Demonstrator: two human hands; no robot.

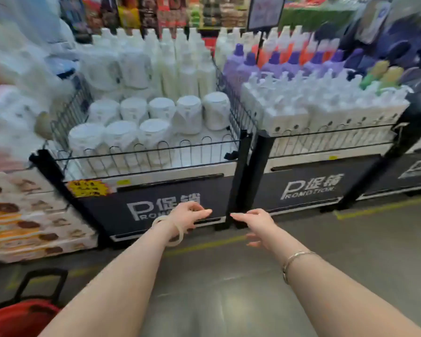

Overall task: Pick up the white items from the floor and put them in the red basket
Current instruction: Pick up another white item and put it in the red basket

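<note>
Shop aisle, grey floor across the lower frame. Two wire display bins at centre hold white tubs and bottles. Red basket sits at lower left. Left hand and right hand reach forward at centre, each grip loose-fingered, holding nothing.

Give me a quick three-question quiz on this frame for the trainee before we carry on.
1. True or false: the left hand is holding a white item.
2. Where is the red basket? A) bottom left on the floor B) on the wire display bin C) in the right hand
3. Fill in: the bottles behind the white pump bottles in the right-hand bin have ___ caps.

Key:
1. False; both hands are empty, reaching forward.
2. A
3. purple
</note>
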